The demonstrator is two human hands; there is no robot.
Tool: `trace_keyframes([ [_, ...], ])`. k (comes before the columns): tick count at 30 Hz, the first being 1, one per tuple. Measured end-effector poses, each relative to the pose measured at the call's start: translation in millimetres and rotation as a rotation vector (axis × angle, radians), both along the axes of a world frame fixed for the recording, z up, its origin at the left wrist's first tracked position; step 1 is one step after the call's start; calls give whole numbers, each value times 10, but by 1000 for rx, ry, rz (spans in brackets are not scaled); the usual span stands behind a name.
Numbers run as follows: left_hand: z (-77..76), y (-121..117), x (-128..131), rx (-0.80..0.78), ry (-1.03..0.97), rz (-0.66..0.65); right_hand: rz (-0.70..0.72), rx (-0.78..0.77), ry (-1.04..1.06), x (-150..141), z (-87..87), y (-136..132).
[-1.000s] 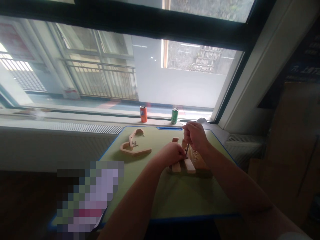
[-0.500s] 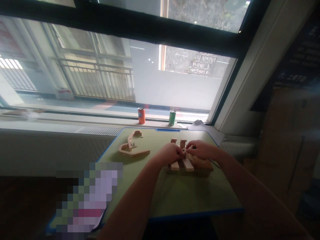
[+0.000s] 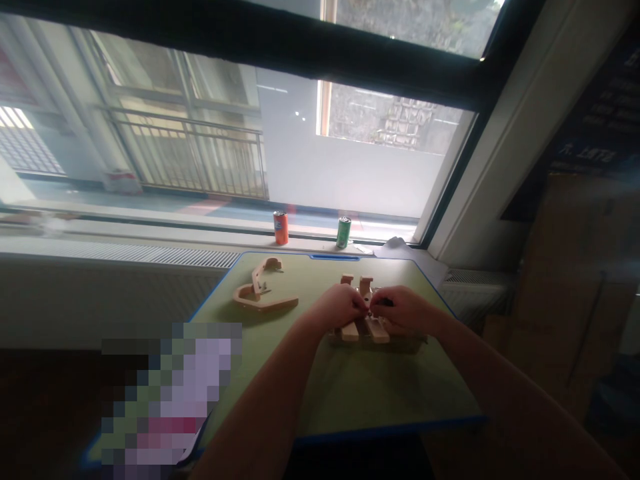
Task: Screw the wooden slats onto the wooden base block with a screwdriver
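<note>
pale wood lies right beneath your fingertips: the right strip (image 3: 379,331), hooked at its far end, with its long axis running from the far edge of the table (image 3: 380,393) towards the near edge, slanting a little to the right as it comes close to you. beside it, nearly parallel, is the left strip (image 3: 349,331), its middle covered by your left hand (image 3: 341,307). both lie in the right half of the table, nearer the far edge than the near one.

your left hand comes in from the left and your right hand (image 3: 406,309) from the right; their fingertips almost meet over the middle of the right strip, so neither is clearly nearer. the fingers of both are bunched narrow, but you can't tell from here what they grip; anything between them is too small to make out.

towards the table's far left corner, well apart from your hands, lies a curved wooden piece (image 3: 265,305). beyond the far edge, an orange can (image 3: 281,229) and a green can (image 3: 343,233) stand on the windowsill.
</note>
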State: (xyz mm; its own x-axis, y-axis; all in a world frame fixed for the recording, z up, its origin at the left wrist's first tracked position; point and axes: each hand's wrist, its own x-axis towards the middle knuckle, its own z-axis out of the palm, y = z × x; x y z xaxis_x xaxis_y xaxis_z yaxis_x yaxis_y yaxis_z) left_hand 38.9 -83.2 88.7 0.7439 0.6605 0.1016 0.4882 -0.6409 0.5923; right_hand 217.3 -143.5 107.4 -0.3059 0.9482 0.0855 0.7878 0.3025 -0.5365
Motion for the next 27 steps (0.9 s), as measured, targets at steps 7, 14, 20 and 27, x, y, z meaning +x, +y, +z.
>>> trace_keyframes([
  [7, -36, 24, 1, 42, -15, -32, -13, -246, 86, -22, 56, 95],
  [14, -18, 19, 11, -37, 14, -6, -93, -498, 327, -46, 57, 107],
  [20, -43, 47, 12, -15, -4, -34, -117, -541, 538, -65, -47, 30],
  [27, -73, 73, 7, -25, -24, -47, -122, -457, 692, -73, -217, -10],
])
